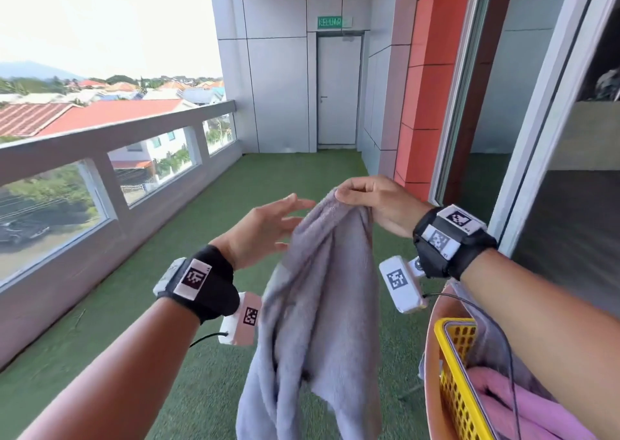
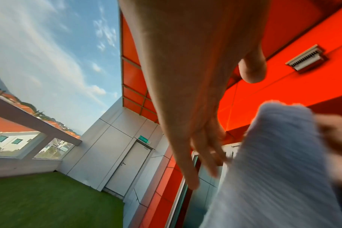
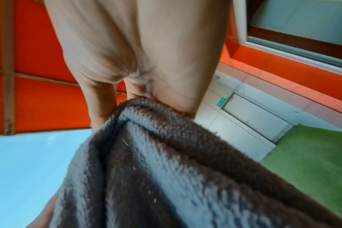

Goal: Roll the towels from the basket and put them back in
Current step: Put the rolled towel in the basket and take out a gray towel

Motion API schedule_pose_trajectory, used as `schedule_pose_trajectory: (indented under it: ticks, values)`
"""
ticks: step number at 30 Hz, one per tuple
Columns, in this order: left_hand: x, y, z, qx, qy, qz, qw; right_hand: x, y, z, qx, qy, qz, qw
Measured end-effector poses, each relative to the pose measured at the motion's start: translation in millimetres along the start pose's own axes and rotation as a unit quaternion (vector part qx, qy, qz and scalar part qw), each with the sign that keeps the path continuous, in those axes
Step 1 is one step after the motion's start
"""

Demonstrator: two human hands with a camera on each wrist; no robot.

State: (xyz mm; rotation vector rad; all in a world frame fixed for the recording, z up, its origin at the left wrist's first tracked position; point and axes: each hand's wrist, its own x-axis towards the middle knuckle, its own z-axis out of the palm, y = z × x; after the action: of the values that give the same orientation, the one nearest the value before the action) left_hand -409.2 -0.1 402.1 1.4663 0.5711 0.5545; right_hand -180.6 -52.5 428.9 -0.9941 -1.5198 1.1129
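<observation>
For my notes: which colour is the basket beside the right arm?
Yellow, with a grid of holes: the basket shows best in the head view.

Grey towel (image 1: 322, 292): lower hem cut off by the bottom edge of the head view; the gathered top disappears inside the right hand (image 1: 375, 204).
Yellow basket (image 1: 453, 372): right of the towel, cut off by the bottom edge; far side hidden behind the right forearm.
Pink towel (image 1: 523, 416): inside the basket, only partly showing.
Left hand (image 2: 185, 92): fingertips motion-blurred beside the towel.
Green door sign (image 1: 330, 22): lettering blurred.
</observation>
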Motion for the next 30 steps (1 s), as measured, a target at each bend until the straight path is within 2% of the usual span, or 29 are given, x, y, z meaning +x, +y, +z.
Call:
schedule_pose_trajectory:
  ticks: [3, 6, 8, 11, 17, 21, 23, 24, 26, 27, 28, 30]
  values:
    - [5.1, -11.5, 16.0, 0.020, 0.002, 0.007, 1.000, 2.7, -8.4, 8.1, -0.130, -0.024, -0.014, 0.991]
    - [6.9, -8.8, 14.2, -0.004, 0.029, 0.058, 0.998, -0.6, -8.4, 11.9, -0.149, -0.020, -0.009, 0.989]
    - [7.6, -0.3, 11.8, 0.016, 0.059, 0.088, 0.994, -3.3, -6.1, 12.3, -0.156, -0.026, 0.011, 0.987]
    - [10.4, 11.9, 15.4, 0.087, 0.072, 0.120, 0.986, -7.7, 3.6, 14.7, -0.151, -0.042, 0.050, 0.986]
    - [21.5, 37.4, 17.0, 0.028, 0.109, 0.171, 0.979, -12.6, 5.9, 13.0, -0.066, 0.011, 0.056, 0.996]
    - [30.7, 46.8, 14.2, 0.085, 0.139, 0.168, 0.972, -9.5, -3.0, 6.3, -0.035, 0.019, 0.056, 0.998]
    - [34.5, 48.2, 14.4, 0.097, 0.162, 0.169, 0.967, -3.7, -2.5, 1.9, -0.069, 0.098, 0.012, 0.993]
    - [35.9, 48.5, 15.8, 0.105, 0.156, 0.167, 0.968, 0.5, -1.2, -0.8, -0.135, 0.168, -0.033, 0.976]
    - [36.3, 47.9, 21.1, 0.147, 0.111, 0.140, 0.973, 9.1, 2.4, -3.0, -0.259, 0.283, -0.104, 0.918]
    - [36.0, 46.3, 24.7, 0.169, 0.077, 0.120, 0.975, 11.3, 1.0, -0.9, -0.278, 0.307, -0.117, 0.903]
    - [36.0, 43.5, 28.0, 0.181, 0.052, 0.104, 0.977, 12.7, -0.9, 1.3, -0.277, 0.315, -0.120, 0.900]
    - [38.0, 38.7, 28.7, 0.169, 0.042, 0.098, 0.980, 13.2, -7.8, 4.9, -0.267, 0.302, -0.126, 0.906]
